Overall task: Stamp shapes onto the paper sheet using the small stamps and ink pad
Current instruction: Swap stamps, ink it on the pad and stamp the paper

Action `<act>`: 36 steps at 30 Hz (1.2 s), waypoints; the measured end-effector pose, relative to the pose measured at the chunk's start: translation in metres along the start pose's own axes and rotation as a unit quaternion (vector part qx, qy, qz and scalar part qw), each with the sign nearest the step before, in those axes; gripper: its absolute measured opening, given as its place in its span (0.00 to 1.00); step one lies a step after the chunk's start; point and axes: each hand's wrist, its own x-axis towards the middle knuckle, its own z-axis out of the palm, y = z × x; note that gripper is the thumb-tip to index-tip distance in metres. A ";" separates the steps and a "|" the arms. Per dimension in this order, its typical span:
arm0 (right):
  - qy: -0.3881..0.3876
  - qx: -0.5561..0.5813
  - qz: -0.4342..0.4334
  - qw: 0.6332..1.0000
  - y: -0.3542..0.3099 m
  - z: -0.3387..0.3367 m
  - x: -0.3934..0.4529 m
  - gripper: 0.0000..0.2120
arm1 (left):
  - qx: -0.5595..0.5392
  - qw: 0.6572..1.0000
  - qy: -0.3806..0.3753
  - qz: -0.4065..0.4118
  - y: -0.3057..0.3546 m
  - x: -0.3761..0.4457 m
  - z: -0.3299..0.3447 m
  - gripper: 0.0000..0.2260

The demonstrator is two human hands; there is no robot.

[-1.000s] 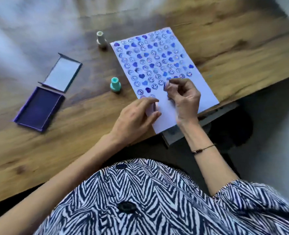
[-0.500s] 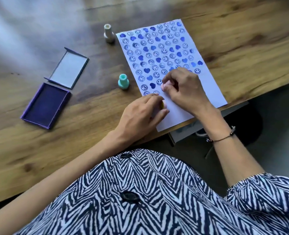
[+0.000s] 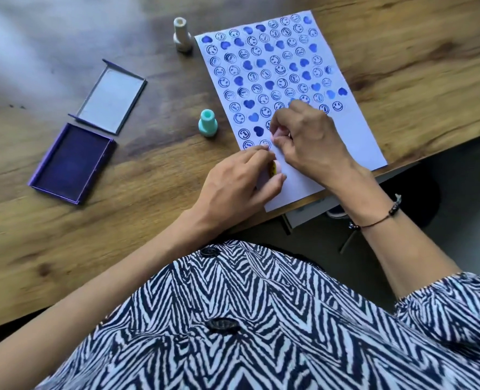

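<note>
Smudging threatens: the right hand [image 3: 309,142], pinching a pink stamp [image 3: 278,133], rests over prints while the left hand [image 3: 239,184], curled around a yellow-faced stamp [image 3: 358,170], pins the paper sheet [image 3: 354,142] overhanging the table's near edge.

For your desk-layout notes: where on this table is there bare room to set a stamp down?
Free: wood between the ink pad and teal stamp, and right of the paper sheet. Crowded: the sheet's near end, under the left hand and right hand.

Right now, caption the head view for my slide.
Right hand presses a stamp onto the paper sheet; left hand steadies it.
</note>
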 end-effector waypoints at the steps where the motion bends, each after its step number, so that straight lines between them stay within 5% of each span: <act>1: -0.005 -0.005 0.001 1.000 0.000 0.000 0.000 0.04 | 0.000 1.000 -0.001 -0.003 0.000 -0.001 0.000 0.17; 11: -0.026 -0.048 -0.003 0.999 -0.008 -0.001 0.000 0.04 | 0.014 1.000 -0.009 -0.018 0.001 0.000 -0.001 0.20; 14: 0.033 0.046 0.046 0.997 -0.001 -0.005 -0.007 0.03 | 0.011 1.000 -0.011 -0.016 0.003 -0.001 -0.001 0.20; 18: 0.166 0.353 0.202 0.898 0.005 -0.028 -0.026 0.03 | -0.014 1.000 -0.001 -0.010 0.001 -0.001 -0.003 0.19; 24: 0.151 0.525 0.261 0.796 -0.005 -0.034 -0.044 0.07 | -0.094 0.994 0.051 -0.015 -0.004 -0.001 -0.006 0.16; 29: 0.104 0.553 0.222 0.796 -0.033 -0.022 -0.051 0.05 | -0.263 0.957 0.055 -0.110 -0.004 -0.007 -0.015 0.15; 36: 0.083 0.542 0.183 0.816 -0.056 -0.012 -0.044 0.05 | -0.322 0.933 0.056 -0.147 -0.003 -0.008 -0.026 0.14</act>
